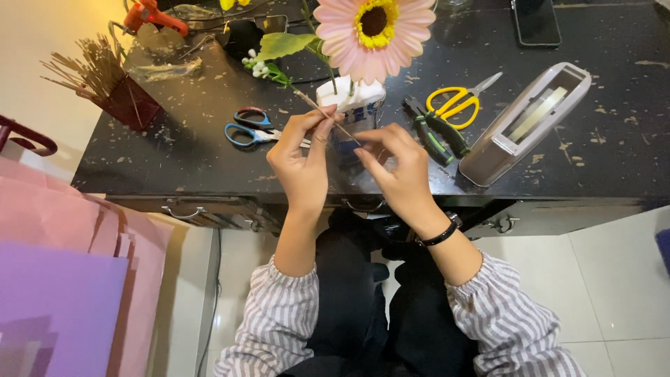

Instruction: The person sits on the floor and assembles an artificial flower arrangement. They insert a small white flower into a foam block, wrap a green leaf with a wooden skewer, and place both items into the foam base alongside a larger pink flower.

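Stick (328, 115), thin and brown, was held slantwise over the front edge of the desk (209, 150), pinched at both ends by the two hands. The desk itself, black and scuffed, carried everything else. Sheets of pink paper (42, 216) and purple paper (56, 307) were seen beyond its left edge. A large pink flower (377, 35) with a dark centre was stood near the back edge, its stem set in a white holder (359, 101) just behind the stick. A grey tape dispenser (527, 122) was laid slantwise toward the right side. A dark red pot (129, 101) filled with more brown sticks was placed at the left edge. The left hand (300, 164) was closed on the upper part of the stick with thumb and fingers, and the right hand (398, 167) was closed on its lower end; the two hands were kept close together but not touching. A black band (443, 234) was worn on the right wrist. Green pliers (440, 132) were laid just left of the dispenser, with yellow scissors (457, 101) behind them. Blue scissors (251, 132) were laid left of the left hand. An orange glue gun (157, 15) was seen at the back left corner, and a phone (536, 22) at the back edge toward the right.
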